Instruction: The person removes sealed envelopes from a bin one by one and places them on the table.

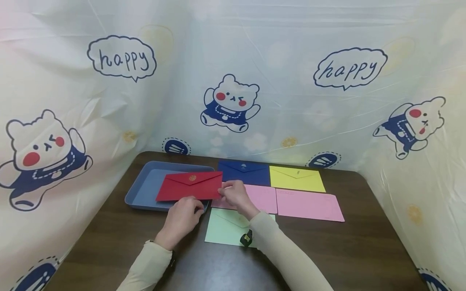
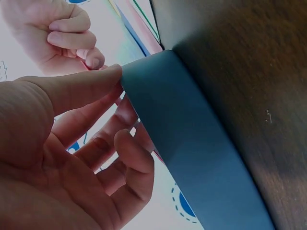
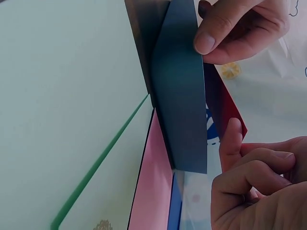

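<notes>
My right hand [image 1: 237, 198] pinches the right edge of a red envelope [image 1: 182, 187], whose flap and gold seal face up. The envelope lies tilted over a shallow blue tray [image 1: 140, 186], its right end past the tray's side. At the tray's near side is my left hand [image 1: 182, 216], fingers bent at the envelope's lower edge. In the left wrist view its thumb meets the tray's rim [image 2: 182, 139], while the other fingers reach behind. Whether these fingers pinch the envelope is hidden. Beneath my right forearm lies a pale green envelope [image 1: 223, 231].
A dark blue envelope [image 1: 242, 173] and a yellow one [image 1: 298, 178] lie at the back of the brown table [image 1: 364, 238]. In front of them are two pink envelopes, the left one [image 1: 260, 198] partly covered by my right hand, the right one [image 1: 309, 205] fully visible.
</notes>
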Motion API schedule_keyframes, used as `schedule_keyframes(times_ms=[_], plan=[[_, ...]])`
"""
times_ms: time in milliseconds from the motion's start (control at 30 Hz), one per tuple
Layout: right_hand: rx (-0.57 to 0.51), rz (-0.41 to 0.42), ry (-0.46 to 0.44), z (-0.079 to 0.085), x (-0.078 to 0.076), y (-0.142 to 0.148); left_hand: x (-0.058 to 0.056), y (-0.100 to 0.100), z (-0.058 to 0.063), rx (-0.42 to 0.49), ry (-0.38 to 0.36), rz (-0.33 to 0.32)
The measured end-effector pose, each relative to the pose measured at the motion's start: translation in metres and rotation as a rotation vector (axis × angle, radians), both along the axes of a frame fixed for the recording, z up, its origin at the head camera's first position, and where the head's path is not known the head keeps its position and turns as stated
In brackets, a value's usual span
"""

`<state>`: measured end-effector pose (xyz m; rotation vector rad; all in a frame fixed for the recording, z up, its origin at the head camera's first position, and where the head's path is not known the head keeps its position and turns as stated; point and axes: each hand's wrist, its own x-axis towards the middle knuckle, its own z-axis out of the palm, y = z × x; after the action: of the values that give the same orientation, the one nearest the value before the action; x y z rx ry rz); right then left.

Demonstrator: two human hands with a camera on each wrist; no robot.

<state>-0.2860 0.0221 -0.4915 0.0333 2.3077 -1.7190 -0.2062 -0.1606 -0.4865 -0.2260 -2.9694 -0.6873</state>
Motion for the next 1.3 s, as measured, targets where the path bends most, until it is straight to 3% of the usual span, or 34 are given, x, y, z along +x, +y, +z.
schedule_keyframes(times_ms=[900, 1300], plan=[[0.005, -0.017, 0.005, -0.005, 0.005, 0.020, -0.003, -0.001, 0.001, -0.016, 0.011, 0.011], [-0.003, -0.024, 0.015, 0.003, 0.013, 0.034, -0.004, 0.000, 0.001, 0.007, -0.011, 0.014]])
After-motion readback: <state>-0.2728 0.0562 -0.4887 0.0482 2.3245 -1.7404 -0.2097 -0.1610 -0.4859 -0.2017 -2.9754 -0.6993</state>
